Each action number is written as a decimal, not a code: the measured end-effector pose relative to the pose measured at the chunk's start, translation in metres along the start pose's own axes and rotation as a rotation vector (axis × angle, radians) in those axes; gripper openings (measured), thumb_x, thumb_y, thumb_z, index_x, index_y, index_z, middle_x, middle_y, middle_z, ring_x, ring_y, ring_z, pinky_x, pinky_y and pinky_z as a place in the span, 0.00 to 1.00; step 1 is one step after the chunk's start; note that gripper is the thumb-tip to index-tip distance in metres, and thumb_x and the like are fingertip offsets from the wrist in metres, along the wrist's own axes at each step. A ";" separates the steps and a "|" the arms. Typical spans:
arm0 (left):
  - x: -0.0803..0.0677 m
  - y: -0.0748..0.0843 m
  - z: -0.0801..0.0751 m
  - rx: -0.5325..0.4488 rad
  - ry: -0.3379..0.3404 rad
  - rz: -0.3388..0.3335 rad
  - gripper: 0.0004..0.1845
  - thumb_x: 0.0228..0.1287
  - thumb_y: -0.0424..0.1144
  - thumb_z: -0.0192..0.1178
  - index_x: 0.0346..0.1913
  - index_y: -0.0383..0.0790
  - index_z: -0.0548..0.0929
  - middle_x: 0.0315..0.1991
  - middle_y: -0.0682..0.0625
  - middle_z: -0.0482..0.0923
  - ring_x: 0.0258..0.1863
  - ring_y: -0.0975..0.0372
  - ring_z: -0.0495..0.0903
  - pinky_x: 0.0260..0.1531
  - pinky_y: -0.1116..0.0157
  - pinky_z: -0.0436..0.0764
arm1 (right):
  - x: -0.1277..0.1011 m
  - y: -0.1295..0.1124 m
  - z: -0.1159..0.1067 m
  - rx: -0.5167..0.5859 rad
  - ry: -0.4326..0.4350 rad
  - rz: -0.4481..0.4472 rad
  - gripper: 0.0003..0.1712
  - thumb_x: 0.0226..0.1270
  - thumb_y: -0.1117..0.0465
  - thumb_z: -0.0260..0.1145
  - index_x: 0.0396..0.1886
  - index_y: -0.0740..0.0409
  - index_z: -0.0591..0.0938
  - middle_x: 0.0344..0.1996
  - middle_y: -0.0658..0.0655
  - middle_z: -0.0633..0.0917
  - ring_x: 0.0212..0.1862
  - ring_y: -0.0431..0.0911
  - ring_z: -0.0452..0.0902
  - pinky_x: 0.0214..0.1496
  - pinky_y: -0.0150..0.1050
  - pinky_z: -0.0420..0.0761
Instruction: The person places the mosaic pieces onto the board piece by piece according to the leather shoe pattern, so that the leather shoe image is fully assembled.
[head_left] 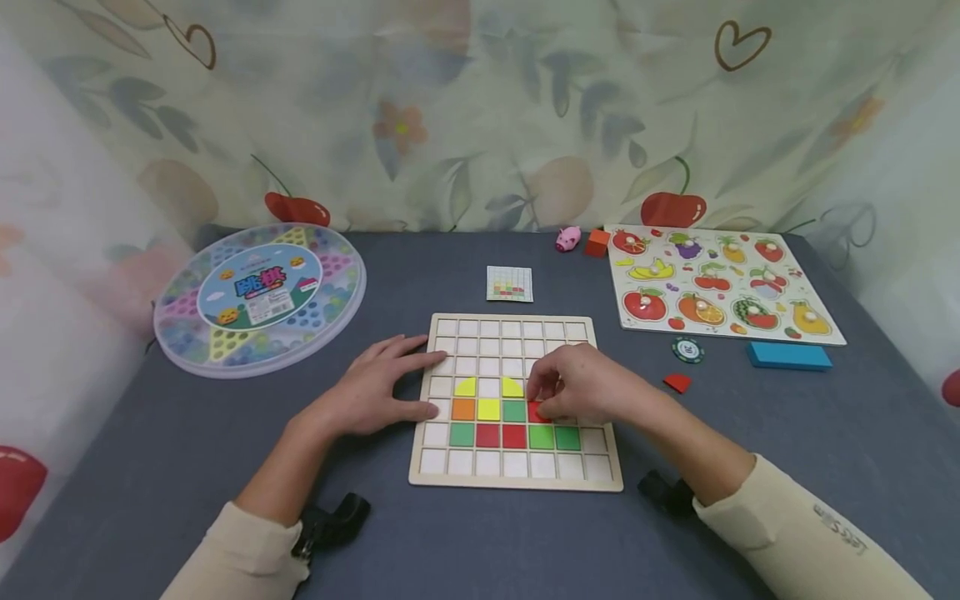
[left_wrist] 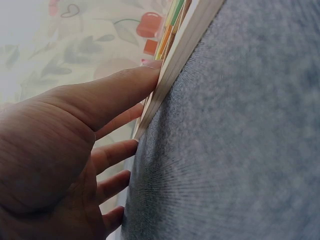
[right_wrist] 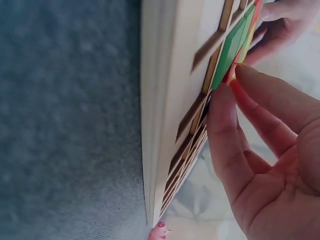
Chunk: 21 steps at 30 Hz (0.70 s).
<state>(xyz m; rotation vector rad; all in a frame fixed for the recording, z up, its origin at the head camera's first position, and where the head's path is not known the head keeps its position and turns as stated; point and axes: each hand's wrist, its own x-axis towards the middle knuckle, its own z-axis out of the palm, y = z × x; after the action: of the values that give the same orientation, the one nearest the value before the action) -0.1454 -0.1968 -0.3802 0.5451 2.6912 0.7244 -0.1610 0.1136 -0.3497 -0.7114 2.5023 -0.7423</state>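
Note:
A wooden grid board (head_left: pixel 517 484) lies on the dark table with several coloured tiles set in its cells. My left hand (head_left: pixel 372 387) rests at the board's left edge, thumb and fingers spread and touching the rim; in the left wrist view the thumb (left_wrist: pixel 127 87) presses on that edge. With thumb and fingertips, my right hand (head_left: pixel 581 385) pinches a red tile (head_left: pixel 535 412) at a cell right of a green square (head_left: pixel 513 411). Two yellow rounded tiles sit one row higher, the right one (head_left: pixel 512 387) close to this hand. Fingers hide part of the red tile.
Behind the board lies a small pattern card (head_left: pixel 510 284). A round Chinese checkers box (head_left: pixel 258 300) is at left. To the right are a fruit puzzle (head_left: pixel 723 283), a blue block (head_left: pixel 789 357), a poker chip (head_left: pixel 687 350), a red piece (head_left: pixel 677 382), an orange cube (head_left: pixel 597 242) and a pink pig (head_left: pixel 567 239).

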 end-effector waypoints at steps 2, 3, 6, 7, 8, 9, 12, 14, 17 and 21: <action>0.000 0.000 0.000 0.000 0.001 -0.001 0.41 0.64 0.56 0.70 0.79 0.56 0.68 0.84 0.46 0.52 0.82 0.41 0.45 0.74 0.32 0.51 | -0.003 0.002 -0.002 -0.001 0.017 -0.006 0.04 0.63 0.64 0.76 0.35 0.51 0.89 0.27 0.48 0.84 0.34 0.43 0.77 0.36 0.36 0.78; 0.001 0.000 0.000 0.001 0.001 0.000 0.41 0.64 0.56 0.70 0.79 0.56 0.68 0.84 0.46 0.52 0.82 0.41 0.45 0.74 0.32 0.51 | -0.006 0.003 -0.003 0.001 0.025 -0.004 0.04 0.63 0.63 0.76 0.36 0.51 0.89 0.28 0.47 0.85 0.35 0.42 0.78 0.37 0.36 0.79; 0.001 0.001 0.000 0.002 0.001 0.002 0.41 0.64 0.57 0.70 0.79 0.56 0.68 0.84 0.46 0.52 0.82 0.41 0.44 0.74 0.32 0.51 | -0.015 0.011 -0.013 0.003 0.054 -0.003 0.05 0.65 0.61 0.75 0.40 0.50 0.90 0.33 0.47 0.87 0.37 0.43 0.79 0.40 0.37 0.80; 0.001 0.001 0.000 0.002 0.001 0.003 0.41 0.64 0.56 0.70 0.79 0.56 0.68 0.84 0.46 0.52 0.82 0.41 0.44 0.74 0.31 0.51 | -0.019 0.014 -0.017 0.004 0.060 -0.005 0.06 0.65 0.60 0.75 0.42 0.50 0.90 0.34 0.47 0.87 0.38 0.43 0.79 0.41 0.38 0.80; 0.001 0.001 0.000 0.003 0.001 0.003 0.41 0.64 0.56 0.70 0.79 0.56 0.68 0.84 0.46 0.52 0.82 0.41 0.44 0.74 0.31 0.51 | -0.023 0.017 -0.022 0.004 0.064 -0.003 0.08 0.65 0.60 0.75 0.43 0.50 0.90 0.36 0.47 0.87 0.39 0.43 0.79 0.41 0.38 0.80; 0.001 0.001 0.000 0.005 0.002 0.003 0.41 0.64 0.56 0.70 0.79 0.56 0.68 0.84 0.45 0.52 0.82 0.41 0.45 0.74 0.31 0.51 | -0.026 0.021 -0.026 0.007 0.067 -0.001 0.09 0.65 0.59 0.75 0.45 0.50 0.90 0.37 0.48 0.87 0.39 0.44 0.79 0.41 0.39 0.81; 0.000 0.000 0.001 0.008 0.001 0.000 0.41 0.65 0.56 0.70 0.79 0.55 0.68 0.83 0.45 0.52 0.82 0.40 0.45 0.74 0.31 0.51 | -0.035 0.031 -0.038 0.011 0.075 0.005 0.12 0.65 0.59 0.75 0.48 0.52 0.89 0.38 0.49 0.87 0.40 0.45 0.79 0.42 0.39 0.82; 0.000 0.000 0.001 0.009 0.000 -0.003 0.41 0.65 0.56 0.70 0.79 0.55 0.68 0.83 0.44 0.53 0.82 0.40 0.45 0.74 0.31 0.51 | -0.040 0.038 -0.046 0.011 0.084 0.013 0.14 0.65 0.60 0.76 0.50 0.53 0.89 0.39 0.50 0.87 0.41 0.45 0.79 0.43 0.39 0.82; 0.000 0.000 0.001 0.009 0.001 -0.007 0.41 0.65 0.56 0.70 0.79 0.55 0.68 0.83 0.44 0.53 0.82 0.40 0.45 0.73 0.30 0.52 | -0.047 0.051 -0.054 -0.006 0.100 0.019 0.15 0.64 0.60 0.76 0.50 0.54 0.89 0.41 0.50 0.88 0.42 0.45 0.80 0.44 0.39 0.83; 0.000 0.000 0.001 0.010 0.004 0.000 0.41 0.65 0.56 0.70 0.79 0.55 0.68 0.83 0.44 0.53 0.82 0.40 0.45 0.74 0.30 0.52 | -0.059 0.070 -0.061 -0.019 0.102 0.054 0.15 0.64 0.59 0.76 0.50 0.55 0.89 0.42 0.51 0.89 0.41 0.44 0.80 0.41 0.38 0.83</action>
<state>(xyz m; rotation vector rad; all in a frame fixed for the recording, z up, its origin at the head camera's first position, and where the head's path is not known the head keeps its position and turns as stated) -0.1450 -0.1963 -0.3813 0.5466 2.6998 0.7136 -0.1722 0.2212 -0.3296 -0.6236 2.6128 -0.7543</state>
